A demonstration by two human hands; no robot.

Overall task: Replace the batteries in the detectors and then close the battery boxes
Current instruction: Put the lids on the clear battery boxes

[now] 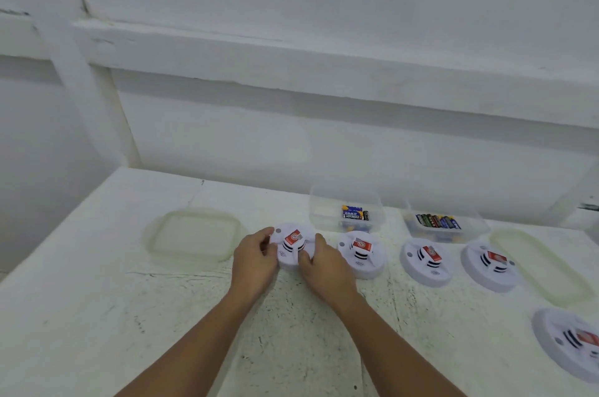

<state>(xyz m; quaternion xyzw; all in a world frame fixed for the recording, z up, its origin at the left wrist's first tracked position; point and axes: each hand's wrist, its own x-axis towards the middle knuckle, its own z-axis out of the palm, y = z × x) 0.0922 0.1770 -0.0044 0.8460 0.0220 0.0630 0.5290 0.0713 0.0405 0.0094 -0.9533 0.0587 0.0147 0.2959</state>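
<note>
Leftmost detector (pixel 293 246) on the surface (pixel 97 315) is gripped at both sides by left hand (pixel 254 262) and right hand (pixel 324 267); red battery (pixel 292 238) seated on top.

Both bare forearms are stretched forward and drawn together; the left hand (pixel 254 262) and right hand (pixel 325 267) are curled, fingers bent, around the detector (pixel 287 262) held between them

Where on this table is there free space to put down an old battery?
Bare table lies in front of the left lid, left of the left hand. Another patch lies between the right forearm and the near-right detector. Crowded: from the held detector rightward, and the clear tubs behind.
</note>
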